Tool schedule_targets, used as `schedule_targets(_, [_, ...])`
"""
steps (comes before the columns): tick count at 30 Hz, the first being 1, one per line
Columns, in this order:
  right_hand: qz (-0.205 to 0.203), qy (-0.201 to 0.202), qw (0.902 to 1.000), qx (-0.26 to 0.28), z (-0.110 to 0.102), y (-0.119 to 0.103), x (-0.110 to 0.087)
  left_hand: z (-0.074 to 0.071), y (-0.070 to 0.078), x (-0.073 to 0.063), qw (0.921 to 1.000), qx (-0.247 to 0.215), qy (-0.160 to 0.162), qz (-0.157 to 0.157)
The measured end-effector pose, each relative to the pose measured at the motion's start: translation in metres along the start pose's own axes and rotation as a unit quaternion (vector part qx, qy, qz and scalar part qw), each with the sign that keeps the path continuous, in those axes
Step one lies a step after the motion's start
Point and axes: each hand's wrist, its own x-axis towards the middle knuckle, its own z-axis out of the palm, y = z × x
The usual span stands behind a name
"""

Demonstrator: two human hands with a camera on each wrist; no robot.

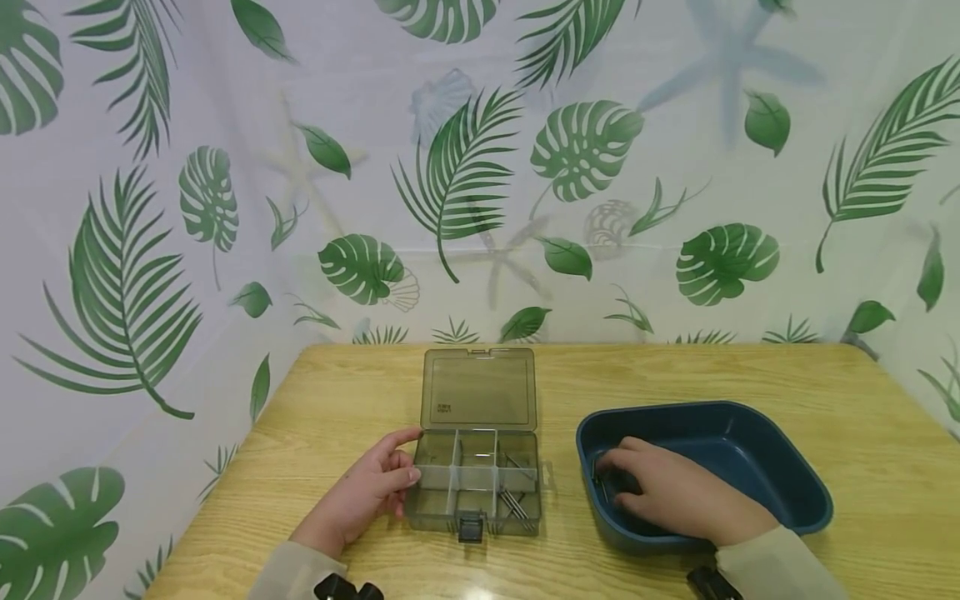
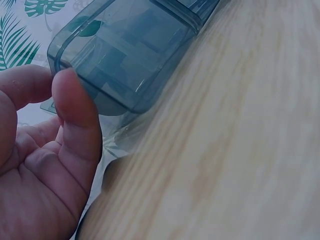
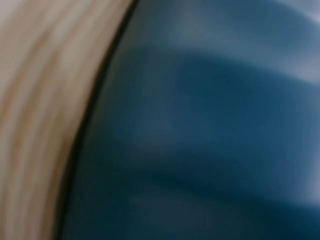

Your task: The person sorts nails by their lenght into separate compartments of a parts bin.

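Note:
A clear grey compartment box [image 1: 476,479] stands on the table with its lid [image 1: 480,390] raised at the back. Several thin metal pins [image 1: 516,504] lie in its front right compartment, and another thin piece [image 1: 517,464] is in the compartment behind. At the box's left side, my left hand [image 1: 367,492] holds the edge between thumb and index finger; the left wrist view shows the thumb [image 2: 77,107] on the rim. My right hand [image 1: 675,487] reaches into a dark blue basin [image 1: 780,467], fingers bent near its left wall, thumb apart. A small dark thin piece [image 1: 597,473] shows by the fingertips.
The wooden table [image 1: 360,392] runs back to a leaf-patterned curtain [image 1: 480,192], which also hangs along both sides. The basin stands to the right of the box with a strip of table between them. The right wrist view is blurred and shows mainly the basin wall [image 3: 210,115].

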Motion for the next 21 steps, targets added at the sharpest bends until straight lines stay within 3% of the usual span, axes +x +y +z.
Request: schedule_targets(21, [0.039,0.02,0.9981,-0.044,0.0004,0.0014,-0.0029,-0.0009,-0.0016,0.0001,1.0,0.009,-0.002,0.002])
